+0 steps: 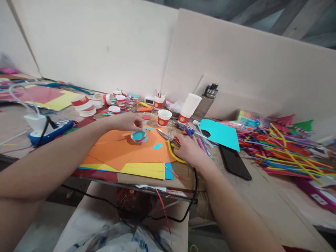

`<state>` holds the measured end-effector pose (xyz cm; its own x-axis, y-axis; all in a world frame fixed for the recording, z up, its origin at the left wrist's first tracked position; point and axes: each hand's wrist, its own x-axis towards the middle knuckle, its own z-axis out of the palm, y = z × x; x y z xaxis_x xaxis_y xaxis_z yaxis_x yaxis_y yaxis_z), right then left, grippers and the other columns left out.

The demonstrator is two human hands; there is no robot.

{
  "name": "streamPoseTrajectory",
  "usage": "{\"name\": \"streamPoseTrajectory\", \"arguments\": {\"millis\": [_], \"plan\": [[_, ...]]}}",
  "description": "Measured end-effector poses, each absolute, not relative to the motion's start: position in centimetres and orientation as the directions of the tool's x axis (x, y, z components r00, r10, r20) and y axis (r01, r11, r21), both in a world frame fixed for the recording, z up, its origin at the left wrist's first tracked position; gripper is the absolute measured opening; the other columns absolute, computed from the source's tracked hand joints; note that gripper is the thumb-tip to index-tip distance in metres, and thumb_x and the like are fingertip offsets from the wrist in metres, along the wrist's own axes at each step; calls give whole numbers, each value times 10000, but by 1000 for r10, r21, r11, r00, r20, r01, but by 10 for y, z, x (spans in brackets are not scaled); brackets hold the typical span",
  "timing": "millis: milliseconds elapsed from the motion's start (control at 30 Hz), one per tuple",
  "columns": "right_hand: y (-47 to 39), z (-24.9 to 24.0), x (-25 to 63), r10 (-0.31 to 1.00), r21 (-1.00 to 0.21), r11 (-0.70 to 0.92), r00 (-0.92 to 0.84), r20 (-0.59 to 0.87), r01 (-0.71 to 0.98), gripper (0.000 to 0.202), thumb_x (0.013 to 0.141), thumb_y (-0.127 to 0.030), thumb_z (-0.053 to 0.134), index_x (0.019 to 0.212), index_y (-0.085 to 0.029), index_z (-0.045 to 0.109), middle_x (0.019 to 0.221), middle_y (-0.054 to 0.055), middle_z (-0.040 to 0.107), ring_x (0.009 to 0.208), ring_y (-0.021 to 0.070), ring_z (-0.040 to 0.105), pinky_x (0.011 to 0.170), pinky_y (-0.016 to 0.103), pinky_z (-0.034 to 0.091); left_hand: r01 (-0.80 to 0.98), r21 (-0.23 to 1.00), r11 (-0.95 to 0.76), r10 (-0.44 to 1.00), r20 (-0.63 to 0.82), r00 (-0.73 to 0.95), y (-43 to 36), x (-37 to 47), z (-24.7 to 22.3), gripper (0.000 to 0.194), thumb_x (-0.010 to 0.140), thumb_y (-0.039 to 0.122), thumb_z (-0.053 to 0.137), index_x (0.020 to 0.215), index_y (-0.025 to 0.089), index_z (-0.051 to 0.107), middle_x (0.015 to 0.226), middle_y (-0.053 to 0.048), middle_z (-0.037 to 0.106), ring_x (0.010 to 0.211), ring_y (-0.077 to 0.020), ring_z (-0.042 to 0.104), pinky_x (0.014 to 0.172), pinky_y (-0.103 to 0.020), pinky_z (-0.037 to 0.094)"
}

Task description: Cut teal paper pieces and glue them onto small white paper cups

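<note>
On the orange paper [118, 148], the blue-topped cup piece [139, 136] is met at its upper edge by the left hand [130, 121], its fingertips nearly together; whether it is pinched cannot be told. At the paper's right edge, the handles of the scissors [164, 134] are partly hidden by the right hand [187, 149], loosely curled, its grip unclear.

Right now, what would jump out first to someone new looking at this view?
Probably the bright orange paper in the middle of the table, with the left hand at a small cup piece on it and the right hand at the scissors by its right edge. Next, the tangle of multicoloured pipe cleaners heaped on the right, beside the black phone.
</note>
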<state>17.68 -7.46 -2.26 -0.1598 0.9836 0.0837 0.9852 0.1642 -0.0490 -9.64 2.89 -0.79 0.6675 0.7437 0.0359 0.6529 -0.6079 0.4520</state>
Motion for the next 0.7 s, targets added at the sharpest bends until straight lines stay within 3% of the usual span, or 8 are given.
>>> {"name": "streamPoseTrajectory", "arguments": {"millis": [133, 200, 333, 467, 567, 633, 700], "plan": [[-74, -23, 177, 986, -66, 101, -91, 141, 993, 388, 775, -180, 595, 1161, -155, 569, 1061, 130, 671, 933, 237, 621, 713, 277, 419, 598, 532, -600, 770, 181, 612, 32, -95, -11, 226, 780, 412, 604, 830, 194, 637, 796, -21, 684, 733, -162, 621, 669, -257, 450], [-74, -23, 177, 985, -71, 110, -99, 144, 991, 355, 784, -190, 592, 1137, -154, 584, 1055, 129, 671, 935, 232, 621, 717, 274, 416, 524, 626, -578, 776, 221, 591, 32, -91, -15, 228, 772, 406, 623, 824, 186, 598, 782, -27, 663, 705, -157, 616, 646, -264, 472], [-74, -20, 179, 983, -85, 151, -141, 118, 985, 280, 789, -204, 605, 1064, -155, 630, 1034, 108, 685, 916, 206, 626, 713, 258, 405, 388, 814, -432, 838, 202, 507, 31, -83, -23, 322, 751, 420, 665, 956, 191, 571, 779, -31, 635, 641, -155, 612, 506, -250, 484], [-70, -13, 185, 983, -205, 178, -166, 75, 962, 212, 842, -306, 598, 1001, -194, 681, 930, 50, 712, 826, 167, 635, 683, 242, 408, 364, 868, -338, 874, 146, 463, 34, -80, -33, 430, 752, 469, 670, 1077, 197, 593, 827, -45, 666, 603, -144, 608, 458, -236, 482], [-62, -9, 197, 975, -227, 62, -11, 220, 972, 257, 927, -302, 472, 961, -180, 696, 970, 80, 715, 896, 179, 643, 763, 262, 432, 380, 882, -279, 913, 121, 389, 36, -81, -37, 405, 751, 503, 658, 1009, 190, 647, 876, -62, 688, 645, -150, 636, 475, -223, 480], [-55, -10, 207, 935, -184, -81, 139, 325, 979, 273, 925, -316, 487, 989, -141, 686, 1048, 141, 700, 1023, 222, 628, 849, 291, 434, 362, 900, -243, 929, 108, 354, 35, -80, -36, 385, 742, 504, 666, 952, 182, 660, 861, -60, 690, 702, -161, 653, 496, -214, 482], [-48, -14, 215, 928, -157, -169, 211, 307, 973, 357, 921, -370, 504, 1102, -100, 652, 1108, 200, 677, 1094, 262, 612, 885, 319, 439, 330, 922, -204, 942, 94, 322, 34, -80, -35, 376, 717, 493, 693, 909, 173, 646, 830, -51, 688, 725, -166, 658, 511, -214, 490]]}}
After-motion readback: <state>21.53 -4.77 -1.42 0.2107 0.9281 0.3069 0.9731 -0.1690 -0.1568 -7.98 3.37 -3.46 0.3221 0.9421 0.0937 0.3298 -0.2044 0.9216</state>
